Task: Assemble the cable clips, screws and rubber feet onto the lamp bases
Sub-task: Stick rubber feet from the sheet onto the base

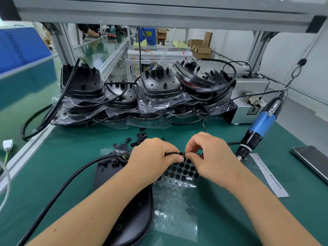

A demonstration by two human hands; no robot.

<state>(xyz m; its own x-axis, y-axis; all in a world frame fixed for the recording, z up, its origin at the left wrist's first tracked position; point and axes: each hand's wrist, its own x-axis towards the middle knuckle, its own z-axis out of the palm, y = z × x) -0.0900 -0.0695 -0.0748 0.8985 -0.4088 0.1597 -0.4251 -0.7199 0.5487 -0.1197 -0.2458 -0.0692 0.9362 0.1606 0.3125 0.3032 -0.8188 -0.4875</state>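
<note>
At frame centre, our hands, left (152, 157) and right (211, 155), together pinch a round black rubber foot (181, 153) off the clear backing sheet (175, 197). We judge it early: the flat black plastic lamp base (124, 206) awaits feet, and stacked bagged bases (142, 93) remain.

The bench (230, 219) wore a matt green mat. The lamp base (142, 210) was smooth, slightly glossy black plastic. The sheet of rubber feet (177, 201) was clear, shiny film with matt black dots. The screwdriver (262, 121) had a glossy blue body; the frame (65, 43) was brushed metal.
</note>
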